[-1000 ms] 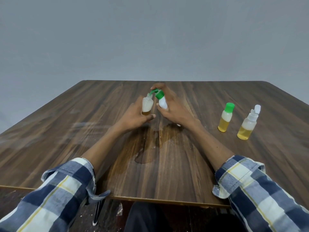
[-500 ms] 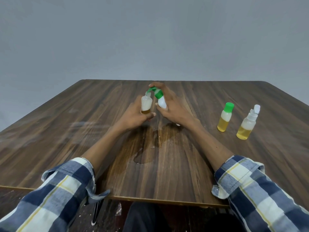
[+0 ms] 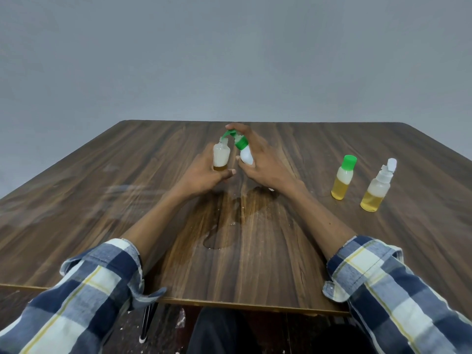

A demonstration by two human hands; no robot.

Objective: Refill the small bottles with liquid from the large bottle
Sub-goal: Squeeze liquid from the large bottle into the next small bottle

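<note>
Here, head view: we look down over both forearms, reaching out from rolled plaid sleeves [image 3: 97,284] across the worktop [image 3: 76,200].
Left hand: our left hand [image 3: 204,172] is wrapped around the open small bottle [image 3: 221,155], thumb tip showing at its base; the bottle stands upright with a thin layer of amber liquid at the bottom and its mouth uncapped.
Right hand: our right hand [image 3: 263,162] grips the white bottle [image 3: 245,153] with the green flip cap, fingers curled over its far side and the index finger arched above the top.
Bottle pose: the white bottle is tilted to the left, its opened green lid hanging over the mouth of the small bottle; we cannot tell whether liquid is running.
Arms: both forearms converge toward the middle of the worktop, wrists low, and the two hands sit just beside each other.
Spill: a wet patch [image 3: 224,226] darkens the wood between the forearms, below the hands.
Other bottles: to the right, well apart from the hands, stand a green-capped small bottle [image 3: 343,181] and just beside it a white-topped spray bottle [image 3: 378,187], both partly filled with yellow liquid.
</note>
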